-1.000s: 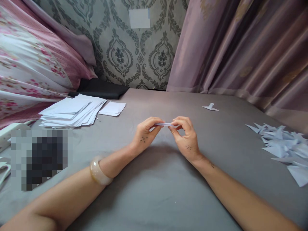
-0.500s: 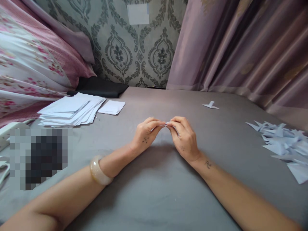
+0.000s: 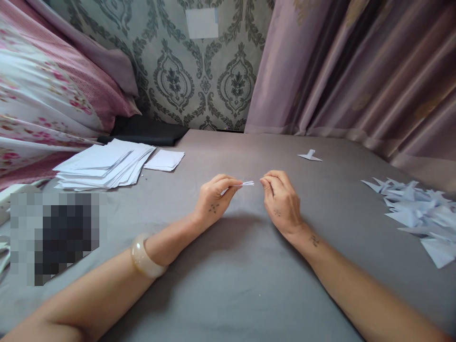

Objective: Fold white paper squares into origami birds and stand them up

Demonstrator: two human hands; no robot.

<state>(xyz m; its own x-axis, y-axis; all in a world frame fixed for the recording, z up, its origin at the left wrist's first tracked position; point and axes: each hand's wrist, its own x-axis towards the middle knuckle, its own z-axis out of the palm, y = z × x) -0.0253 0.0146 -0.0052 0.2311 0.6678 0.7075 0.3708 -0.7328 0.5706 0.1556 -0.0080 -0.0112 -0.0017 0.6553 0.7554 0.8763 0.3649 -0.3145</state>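
Observation:
My left hand (image 3: 218, 194) is closed in a pinch on a small folded piece of white paper (image 3: 248, 183). The layered end of the paper points right, past the fingertips, and its other end is hidden in the hand. To the right of it, a short gap away, is my right hand (image 3: 282, 202). Its fingers are curled together, and I see nothing between them. Both hands are held above the grey cloth-covered surface (image 3: 231, 285).
A stack of white paper sheets (image 3: 103, 164) lies at the left, beside a smaller paper stack (image 3: 165, 160). One folded paper figure (image 3: 310, 155) sits at the back right. Several more folded paper figures (image 3: 416, 204) are heaped at the right edge. Behind them hangs a curtain (image 3: 338, 71).
My right hand has let go of the folded paper and moved a little to the right. My left hand still holds the paper, whose layered end now shows.

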